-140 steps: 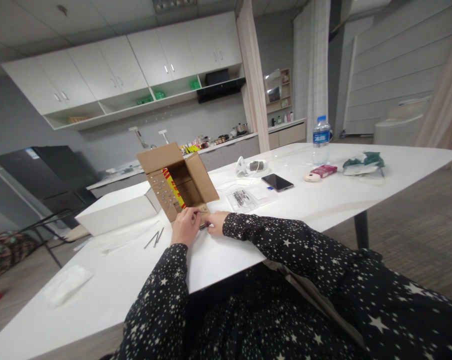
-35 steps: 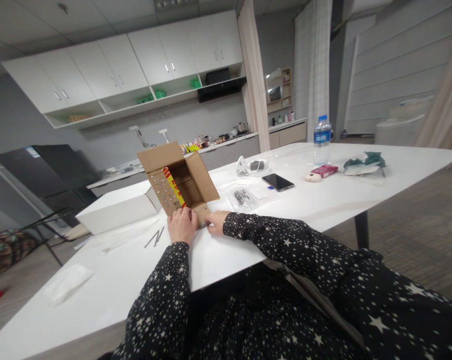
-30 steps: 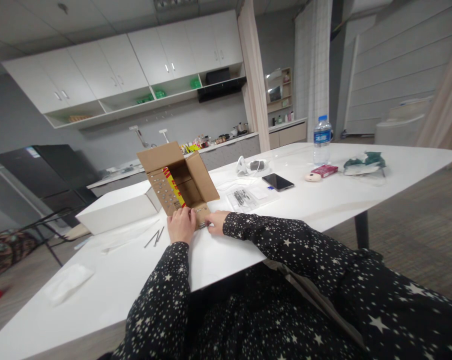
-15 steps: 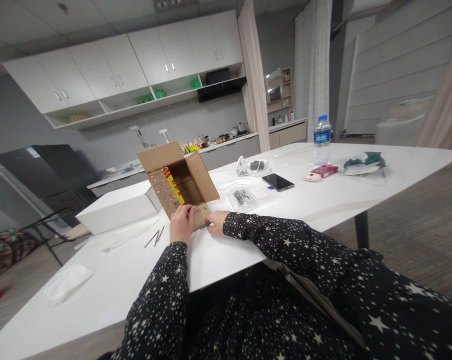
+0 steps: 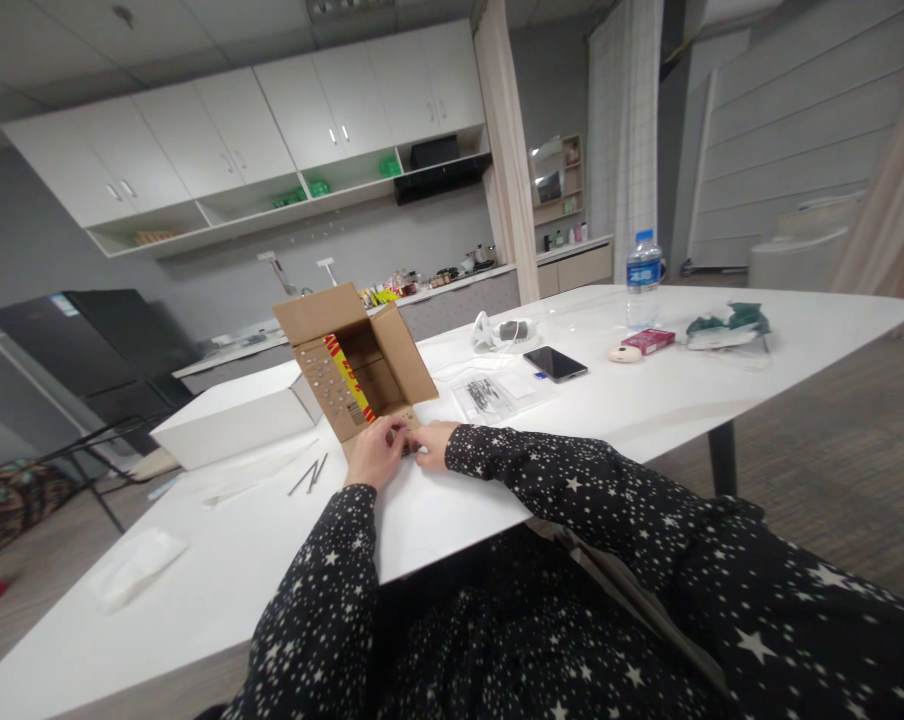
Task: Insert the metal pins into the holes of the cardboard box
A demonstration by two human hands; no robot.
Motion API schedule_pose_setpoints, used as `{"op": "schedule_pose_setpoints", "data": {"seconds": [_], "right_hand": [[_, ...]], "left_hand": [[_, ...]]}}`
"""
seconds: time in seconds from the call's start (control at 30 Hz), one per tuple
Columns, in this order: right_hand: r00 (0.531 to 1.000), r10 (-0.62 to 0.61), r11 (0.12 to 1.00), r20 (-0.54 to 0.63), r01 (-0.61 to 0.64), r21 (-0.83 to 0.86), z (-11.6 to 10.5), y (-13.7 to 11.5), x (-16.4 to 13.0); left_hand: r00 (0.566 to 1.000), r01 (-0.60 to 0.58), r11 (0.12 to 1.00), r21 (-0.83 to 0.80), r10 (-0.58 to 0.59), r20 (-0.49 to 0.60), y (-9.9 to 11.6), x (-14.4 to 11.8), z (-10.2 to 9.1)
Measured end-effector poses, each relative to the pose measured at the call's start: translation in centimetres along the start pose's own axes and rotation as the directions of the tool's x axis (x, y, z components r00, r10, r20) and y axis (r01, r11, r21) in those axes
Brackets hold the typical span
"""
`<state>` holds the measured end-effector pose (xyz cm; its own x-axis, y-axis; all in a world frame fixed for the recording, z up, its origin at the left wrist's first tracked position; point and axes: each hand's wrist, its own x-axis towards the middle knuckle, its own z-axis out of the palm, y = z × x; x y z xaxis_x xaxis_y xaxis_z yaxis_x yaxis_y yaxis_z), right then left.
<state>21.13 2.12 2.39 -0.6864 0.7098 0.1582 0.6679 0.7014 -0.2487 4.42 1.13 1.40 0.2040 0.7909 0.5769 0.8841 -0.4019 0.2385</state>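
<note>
An open cardboard box point(image 5: 414, 365) stands on the white table, its flaps spread and small grey pieces point(image 5: 330, 378) dotted on the flap nearest my left side. In front of it my left hand point(image 5: 375, 455) has its thumb and fingers pinched together, right against the fingertips of my right hand point(image 5: 435, 443). My right hand is closed too, low at the box's front flap. A small dark metal piece seems to sit between the fingers, mostly hidden, so its kind cannot be told. Left of my hands lie thin dark metal rods point(image 5: 313, 474).
A white box point(image 5: 231, 420) stands at left, with a crumpled white wrapper point(image 5: 141, 568) nearer. To the right lie a clear plastic bag of small parts point(image 5: 486, 397), a phone point(image 5: 555, 363), a pink pack point(image 5: 653, 341), a water bottle point(image 5: 643, 285) and a green-and-white packet point(image 5: 729, 328).
My left hand has moved right and slightly down from the flap to meet my right hand. The metal piece that showed at my right fingertips is now mostly covered.
</note>
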Motion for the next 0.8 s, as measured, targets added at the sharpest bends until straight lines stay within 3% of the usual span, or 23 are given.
{"op": "schedule_pose_setpoints", "data": {"seconds": [0.47, 0.6, 0.8], "right_hand": [[1.0, -0.009, 1.0, -0.013, 0.009, 0.015, -0.16, -0.16, -0.37], [1.0, -0.017, 1.0, -0.006, 0.018, 0.024, -0.22, -0.15, -0.31], [0.998, 0.067, 0.998, 0.001, -0.067, -0.001, -0.01, -0.33, -0.15]], "left_hand": [[0.996, -0.069, 0.995, 0.077, 0.064, 0.067, -0.24, -0.18, -0.11], [1.0, -0.005, 0.995, 0.104, 0.001, 0.03, -0.06, -0.18, -0.18], [0.99, 0.133, 0.969, 0.207, -0.122, -0.065, 0.01, -0.09, -0.21]]}}
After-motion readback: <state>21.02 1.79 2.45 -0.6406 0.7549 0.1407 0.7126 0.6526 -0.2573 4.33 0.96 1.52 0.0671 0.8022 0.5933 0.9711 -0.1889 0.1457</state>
